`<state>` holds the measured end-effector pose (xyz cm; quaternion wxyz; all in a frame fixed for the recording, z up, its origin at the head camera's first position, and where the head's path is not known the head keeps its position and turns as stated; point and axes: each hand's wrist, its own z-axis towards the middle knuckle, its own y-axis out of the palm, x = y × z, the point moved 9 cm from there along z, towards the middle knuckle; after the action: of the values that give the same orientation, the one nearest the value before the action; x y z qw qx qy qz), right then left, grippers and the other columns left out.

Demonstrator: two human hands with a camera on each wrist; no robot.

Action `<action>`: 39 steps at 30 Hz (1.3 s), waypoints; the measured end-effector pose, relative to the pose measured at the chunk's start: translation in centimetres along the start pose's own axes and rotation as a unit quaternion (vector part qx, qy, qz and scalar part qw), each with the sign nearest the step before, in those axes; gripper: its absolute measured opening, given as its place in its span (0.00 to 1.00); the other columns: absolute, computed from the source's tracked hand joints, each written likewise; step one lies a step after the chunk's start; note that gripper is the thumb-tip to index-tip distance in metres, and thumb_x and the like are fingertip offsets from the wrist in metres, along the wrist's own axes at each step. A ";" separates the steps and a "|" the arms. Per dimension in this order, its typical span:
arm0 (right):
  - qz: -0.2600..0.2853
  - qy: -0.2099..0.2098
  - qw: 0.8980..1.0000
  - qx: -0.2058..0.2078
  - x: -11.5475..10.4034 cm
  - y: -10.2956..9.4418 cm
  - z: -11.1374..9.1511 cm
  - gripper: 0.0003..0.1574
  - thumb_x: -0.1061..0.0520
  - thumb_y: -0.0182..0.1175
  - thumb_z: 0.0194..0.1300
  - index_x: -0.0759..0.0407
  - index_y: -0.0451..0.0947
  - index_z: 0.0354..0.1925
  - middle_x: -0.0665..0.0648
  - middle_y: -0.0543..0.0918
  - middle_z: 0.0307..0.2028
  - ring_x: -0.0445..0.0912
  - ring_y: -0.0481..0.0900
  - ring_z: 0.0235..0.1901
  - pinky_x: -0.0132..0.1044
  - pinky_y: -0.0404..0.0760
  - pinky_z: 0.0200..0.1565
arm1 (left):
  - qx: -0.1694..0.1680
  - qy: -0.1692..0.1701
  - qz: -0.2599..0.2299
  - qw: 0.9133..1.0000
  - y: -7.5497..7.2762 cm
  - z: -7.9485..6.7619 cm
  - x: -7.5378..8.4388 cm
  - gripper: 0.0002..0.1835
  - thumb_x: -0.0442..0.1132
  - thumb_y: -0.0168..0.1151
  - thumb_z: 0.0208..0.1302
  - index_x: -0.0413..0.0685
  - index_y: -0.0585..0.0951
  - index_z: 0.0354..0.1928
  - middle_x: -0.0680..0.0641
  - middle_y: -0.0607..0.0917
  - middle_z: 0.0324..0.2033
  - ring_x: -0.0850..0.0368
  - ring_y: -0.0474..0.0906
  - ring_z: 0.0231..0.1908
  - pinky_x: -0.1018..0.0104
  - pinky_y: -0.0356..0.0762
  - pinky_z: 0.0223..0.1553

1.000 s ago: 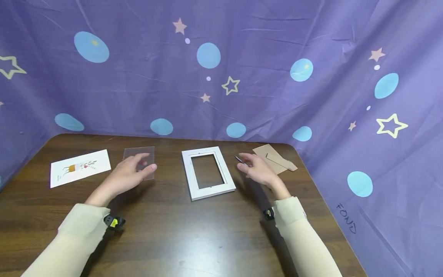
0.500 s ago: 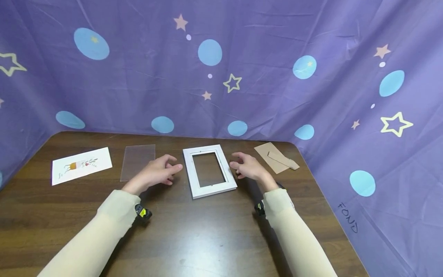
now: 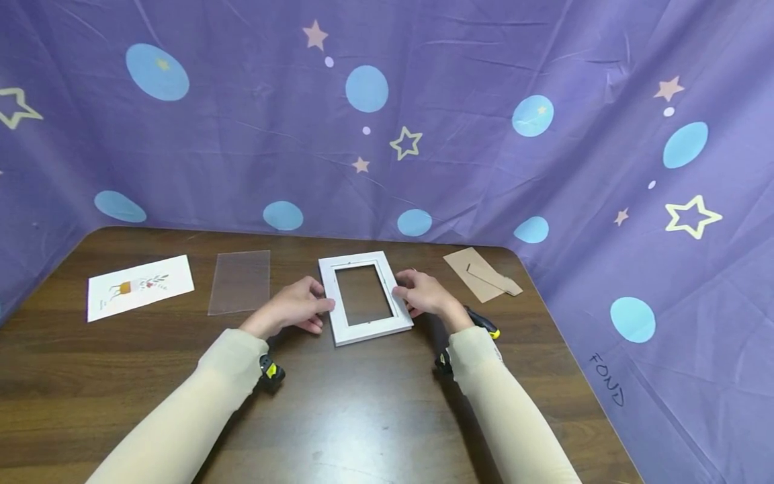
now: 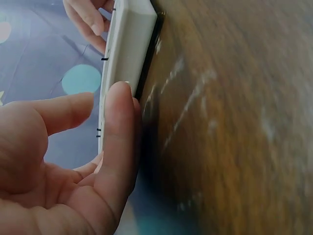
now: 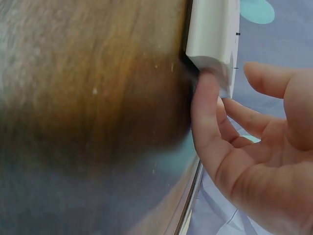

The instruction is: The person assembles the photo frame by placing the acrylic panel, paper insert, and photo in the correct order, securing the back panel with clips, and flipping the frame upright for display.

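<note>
A white picture frame (image 3: 373, 330) lies flat on the table, its middle see-through to the wood and small dark tabs along the inner edge. My left hand (image 3: 295, 306) is at its left side; in the left wrist view its fingertips (image 4: 119, 98) touch the outer edge, while the thumb stands apart from it. Against the opposite side is my right hand (image 3: 426, 294). The right wrist view shows a fingertip (image 5: 209, 83) at the frame's lower edge and a raised thumb. Partly hidden behind the right wrist lies a tool with a black and yellow handle (image 3: 482, 323).
A clear sheet (image 3: 240, 282) lies left of the frame, and a white card (image 3: 169, 269) with a drawn animal farther left. Brown backing board (image 3: 478, 290) with a stand piece is at the right. A purple curtain (image 3: 338, 181) hangs behind the table (image 3: 357, 396).
My left hand has moved right, from over the clear sheet to the frame's left side. My right hand has come slightly left and down to the frame's right side. The frame stays put.
</note>
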<state>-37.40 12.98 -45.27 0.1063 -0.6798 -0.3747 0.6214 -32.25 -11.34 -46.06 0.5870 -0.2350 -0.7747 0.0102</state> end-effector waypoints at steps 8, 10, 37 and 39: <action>0.012 0.002 1.000 -0.016 0.1 0.3 -0.1 0.30 0.59 0.59 0.78 0.66 0.70 0.73 0.66 0.82 0.45 0.54 0.89 0.34 0.45 0.92 0.33 | 0.008 0.007 0.005 1.000 0.5 0.4 0.4 0.30 0.32 0.67 0.71 0.28 0.62 0.65 0.40 0.79 0.36 0.55 0.83 0.26 0.62 0.91 0.32; 0.024 0.004 0.999 -0.025 0.2 0.5 -0.1 0.29 0.60 0.58 0.79 0.66 0.69 0.73 0.66 0.82 0.45 0.55 0.89 0.36 0.47 0.92 0.35 | 0.007 0.006 0.002 1.000 0.6 0.5 0.4 0.30 0.31 0.67 0.71 0.29 0.61 0.65 0.40 0.80 0.36 0.56 0.83 0.26 0.63 0.91 0.31; 0.100 0.043 0.993 -0.053 0.2 2.7 -2.0 0.30 0.62 0.53 0.83 0.67 0.58 0.75 0.62 0.78 0.35 0.51 0.84 0.27 0.49 0.92 0.33 | -0.006 0.016 0.023 1.000 0.0 0.7 -0.1 0.31 0.32 0.60 0.77 0.30 0.60 0.74 0.40 0.80 0.39 0.55 0.81 0.30 0.65 0.89 0.35; 0.102 0.042 0.993 -0.050 0.2 2.8 -2.1 0.30 0.62 0.53 0.83 0.67 0.57 0.76 0.62 0.79 0.35 0.51 0.84 0.27 0.49 0.92 0.33 | -0.006 0.018 0.027 0.999 -0.1 0.6 -0.1 0.31 0.32 0.59 0.77 0.31 0.60 0.75 0.39 0.80 0.39 0.55 0.81 0.30 0.65 0.89 0.35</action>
<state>-34.38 11.82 -46.66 0.0237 -0.7448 -0.3293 0.5799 -32.78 -11.27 -46.28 0.5989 -0.2591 -0.7576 0.0175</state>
